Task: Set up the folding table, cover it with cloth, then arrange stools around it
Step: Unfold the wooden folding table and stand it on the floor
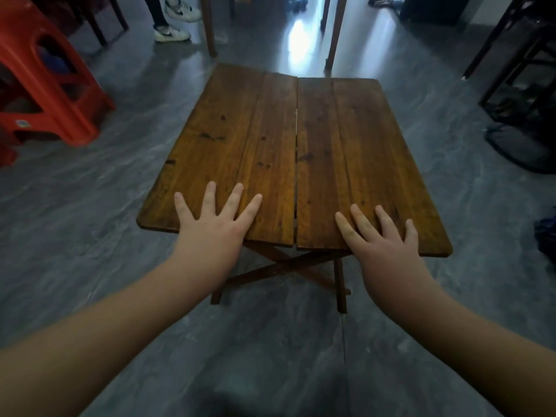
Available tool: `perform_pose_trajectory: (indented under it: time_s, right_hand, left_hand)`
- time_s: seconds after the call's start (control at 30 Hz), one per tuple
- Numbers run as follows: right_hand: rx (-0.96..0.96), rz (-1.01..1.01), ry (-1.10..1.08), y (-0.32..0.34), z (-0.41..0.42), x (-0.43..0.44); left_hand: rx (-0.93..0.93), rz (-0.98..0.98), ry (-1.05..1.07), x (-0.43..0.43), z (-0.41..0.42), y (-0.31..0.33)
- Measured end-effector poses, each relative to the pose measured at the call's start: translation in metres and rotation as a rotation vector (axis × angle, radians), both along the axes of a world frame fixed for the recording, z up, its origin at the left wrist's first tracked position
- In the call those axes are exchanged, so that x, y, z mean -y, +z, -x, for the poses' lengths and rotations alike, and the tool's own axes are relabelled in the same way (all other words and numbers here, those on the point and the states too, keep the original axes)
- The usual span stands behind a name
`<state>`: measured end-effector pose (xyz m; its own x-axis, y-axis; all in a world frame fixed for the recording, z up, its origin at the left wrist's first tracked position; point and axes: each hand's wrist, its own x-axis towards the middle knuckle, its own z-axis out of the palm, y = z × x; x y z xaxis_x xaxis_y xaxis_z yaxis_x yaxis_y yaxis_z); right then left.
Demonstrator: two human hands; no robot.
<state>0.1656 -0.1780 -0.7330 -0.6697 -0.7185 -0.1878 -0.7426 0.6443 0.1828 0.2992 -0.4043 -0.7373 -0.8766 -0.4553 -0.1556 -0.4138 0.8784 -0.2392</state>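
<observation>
– Hands? Left hand (pixel 210 224), right hand (pixel 388 245): flat, fingers spread, gripping nothing, pressing the brown slatted wooden folding table (pixel 270 130), which stands on the grey floor (pixel 90 206).
– Risk? The halves look uneven at the seam; leaning hard might fold the crossed legs (pixel 285 263).

Left hand (pixel 210 219), right hand (pixel 383 237) on folding table (pixel 301 130); stool (pixel 45 85) left; perhaps bag (pixel 519 145) right.
</observation>
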Motion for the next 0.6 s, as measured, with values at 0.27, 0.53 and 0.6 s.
perform_pose_trajectory:
  time_s: [0.27, 0.53, 0.6]
  right_hand:
    - [0.021, 0.104, 0.007, -0.035, -0.004, -0.006]
    - [-0.147, 0.241, 0.070, -0.066, 0.003, -0.012]
    - [-0.170, 0.264, 0.080, -0.072, 0.004, -0.013]
  left_hand:
    - [-0.072, 0.006, 0.008, -0.004, -0.006, -0.038]
    - [-0.114, 0.031, 0.011, -0.006, -0.005, -0.050]
    - [-0.108, 0.026, 0.025, -0.007, -0.005, -0.052]
